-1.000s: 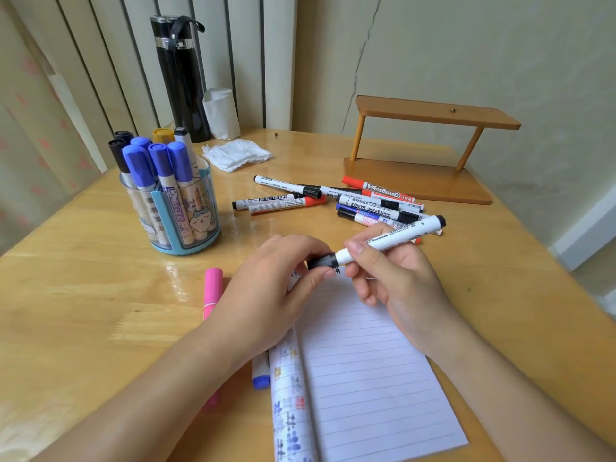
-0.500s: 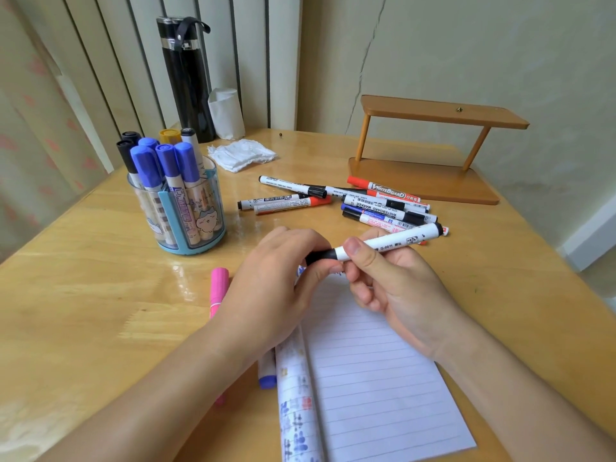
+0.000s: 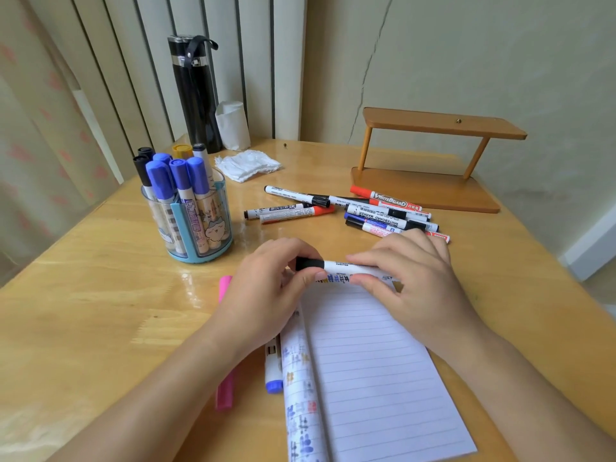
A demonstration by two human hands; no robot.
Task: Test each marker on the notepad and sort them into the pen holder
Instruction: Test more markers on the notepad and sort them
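At the centre of the frame the left hand (image 3: 266, 295) pinches the black cap of a white marker (image 3: 336, 266), and the right hand (image 3: 410, 278) grips its barrel, level above the top edge of the notepad (image 3: 376, 378). The pen holder (image 3: 200, 228) stands at the left on the table (image 3: 100, 295).

There is one view only, from the person's head. It faces forward and down, near the counter (image 3: 83, 295), which fills the lower frame; the wall (image 3: 466, 61) stands across the upper right.
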